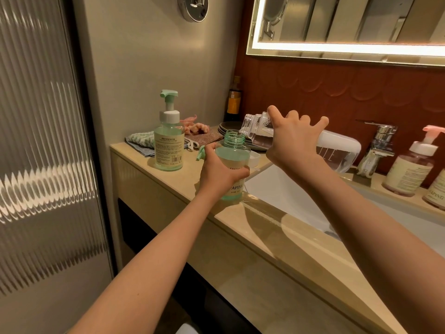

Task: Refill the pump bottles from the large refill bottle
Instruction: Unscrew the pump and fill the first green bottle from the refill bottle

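While your left hand [216,175] grips the green bottle [235,150] at the worktop's [168,180] front edge, your right hand [292,141] grips the refill bottle [337,145] tilted above it.

Beige counter [240,227], lit mirror [337,48], ribbed glass [43,141]

Green bottle [232,160], pump off, stands upright at the worktop's [178,177] edge, maybe half full. Clear refill bottle [256,130] is tipped nearly flat, mouth over its neck. Second green pump bottle [168,141] stands capped behind-left.
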